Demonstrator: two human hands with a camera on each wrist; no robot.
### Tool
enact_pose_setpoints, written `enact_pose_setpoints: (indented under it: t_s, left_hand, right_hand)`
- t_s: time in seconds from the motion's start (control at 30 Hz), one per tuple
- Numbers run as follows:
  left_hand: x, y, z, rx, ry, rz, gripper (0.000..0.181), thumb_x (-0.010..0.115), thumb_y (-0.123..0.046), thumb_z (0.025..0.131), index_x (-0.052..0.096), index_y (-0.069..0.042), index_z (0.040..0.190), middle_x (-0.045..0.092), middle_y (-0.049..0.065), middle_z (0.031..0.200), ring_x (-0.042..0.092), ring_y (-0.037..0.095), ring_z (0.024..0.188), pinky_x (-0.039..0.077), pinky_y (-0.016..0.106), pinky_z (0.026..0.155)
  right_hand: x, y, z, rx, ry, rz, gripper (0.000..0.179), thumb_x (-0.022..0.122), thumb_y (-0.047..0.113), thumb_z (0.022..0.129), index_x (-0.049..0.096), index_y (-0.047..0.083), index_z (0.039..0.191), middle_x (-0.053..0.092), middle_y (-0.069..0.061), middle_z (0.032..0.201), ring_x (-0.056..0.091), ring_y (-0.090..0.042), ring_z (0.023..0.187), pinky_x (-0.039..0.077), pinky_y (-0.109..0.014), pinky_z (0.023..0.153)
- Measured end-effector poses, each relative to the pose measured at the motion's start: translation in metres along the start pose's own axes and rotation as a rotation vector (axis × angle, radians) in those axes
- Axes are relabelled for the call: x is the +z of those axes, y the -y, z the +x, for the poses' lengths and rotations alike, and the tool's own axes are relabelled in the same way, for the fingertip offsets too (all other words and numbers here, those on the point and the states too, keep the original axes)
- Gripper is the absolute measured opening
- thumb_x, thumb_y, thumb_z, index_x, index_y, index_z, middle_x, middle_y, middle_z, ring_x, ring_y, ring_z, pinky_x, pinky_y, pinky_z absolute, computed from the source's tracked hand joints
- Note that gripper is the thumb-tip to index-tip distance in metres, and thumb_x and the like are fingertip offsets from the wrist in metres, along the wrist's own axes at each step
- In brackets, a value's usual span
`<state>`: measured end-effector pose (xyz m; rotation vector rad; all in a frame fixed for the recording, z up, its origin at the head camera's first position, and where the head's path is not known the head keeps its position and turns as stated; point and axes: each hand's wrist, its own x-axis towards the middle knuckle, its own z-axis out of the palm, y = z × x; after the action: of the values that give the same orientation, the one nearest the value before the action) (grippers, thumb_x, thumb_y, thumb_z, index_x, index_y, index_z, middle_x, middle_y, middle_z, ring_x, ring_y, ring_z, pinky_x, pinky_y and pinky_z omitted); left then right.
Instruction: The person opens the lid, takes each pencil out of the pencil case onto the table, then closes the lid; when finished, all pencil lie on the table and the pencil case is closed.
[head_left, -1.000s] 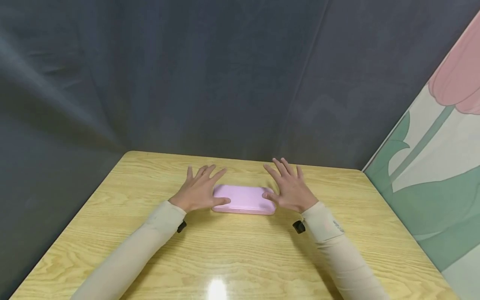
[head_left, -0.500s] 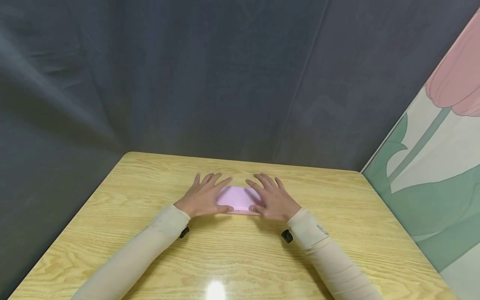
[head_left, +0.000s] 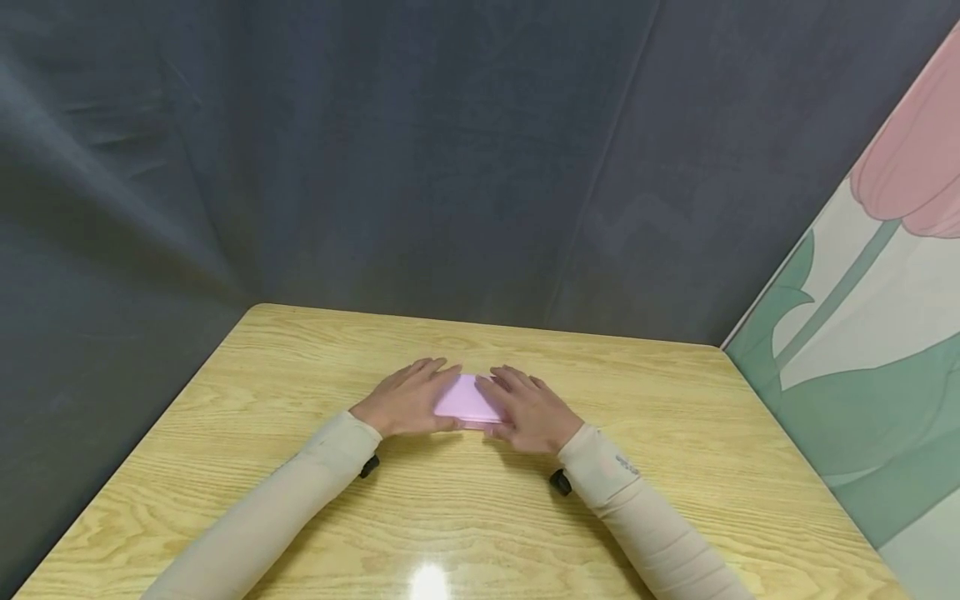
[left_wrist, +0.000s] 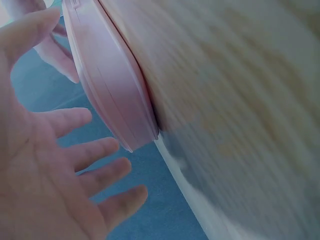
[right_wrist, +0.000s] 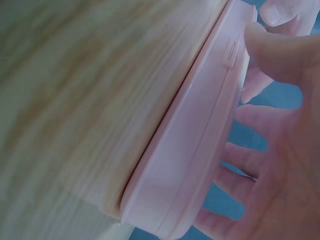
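A closed pink case (head_left: 471,400) with rounded corners lies flat on the table between the two hands. Along its front side, a small latch (right_wrist: 231,52) and a lid seam show in the right wrist view. My left hand (head_left: 408,402) hovers over the case's left end, its fingers (left_wrist: 102,150) spread and apart from the case wall. Over the right end is my right hand (head_left: 531,412), fingers stretched toward the far edge and thumb (right_wrist: 272,52) near the front edge. Whether the right fingertips touch the lid, I cannot tell. Both hands hide the case's ends.
The wood-grain table (head_left: 465,517) spreads out on all sides of the case. A dark curtain (head_left: 450,167) hangs behind and to the left of it. At the right stands a panel (head_left: 862,383) with a tulip print. Small black devices (head_left: 561,482) sit under the wrists.
My right hand has moved left and nearer, closing the gap to the left hand, and its fingers are less spread. My left hand has shifted slightly right and lower. The case stays about where it was.
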<state>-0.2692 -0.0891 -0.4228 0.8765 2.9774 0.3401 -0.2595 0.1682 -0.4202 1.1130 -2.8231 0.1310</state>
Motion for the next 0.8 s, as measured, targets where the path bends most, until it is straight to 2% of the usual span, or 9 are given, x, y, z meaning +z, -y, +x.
enact_pose_setpoints:
  t_s: [0.17,0.37,0.63,0.8]
  left_hand:
    - [-0.0005,-0.0016,-0.0017,-0.001,0.030,-0.035,0.096,0.059,-0.071,0.087,0.031,-0.015,0.160,0.029,0.017,0.167,0.031,0.039,0.153,0.034,0.058,0.120]
    - [-0.0020,-0.0031,-0.0026,-0.005,0.046,-0.070,0.095,0.062,-0.068,0.088,0.034,-0.012,0.159,0.030,0.018,0.166,0.033,0.039,0.152,0.038,0.058,0.117]
    - [-0.0020,-0.0001,0.0024,0.007,0.026,-0.120,0.086,0.074,-0.042,0.085,0.040,-0.006,0.155,0.040,0.017,0.160,0.043,0.035,0.145,0.041,0.051,0.117]
    - [-0.0025,0.0010,0.0055,-0.015,0.036,-0.172,0.089,0.079,-0.036,0.082,0.041,0.000,0.153,0.042,0.019,0.158,0.045,0.035,0.142,0.043,0.049,0.116]
  right_hand:
    - [0.0003,0.0021,0.0000,-0.008,0.017,-0.023,0.076,0.067,0.043,0.093,0.039,0.012,0.156,0.044,-0.022,0.156,0.045,-0.041,0.143,0.043,-0.065,0.109]
    - [0.0012,0.0023,0.0003,0.009,0.031,-0.044,0.076,0.067,0.042,0.094,0.038,0.011,0.157,0.043,-0.020,0.157,0.045,-0.039,0.144,0.043,-0.062,0.111]
    - [0.0025,0.0022,0.0000,-0.013,-0.026,-0.065,0.074,0.072,0.036,0.092,0.043,0.002,0.151,0.049,-0.022,0.151,0.051,-0.040,0.137,0.047,-0.058,0.109]
    - [0.0047,0.0032,0.0038,-0.006,-0.023,-0.130,0.075,0.075,0.036,0.089,0.048,-0.002,0.147,0.054,-0.022,0.146,0.056,-0.038,0.133,0.050,-0.051,0.108]
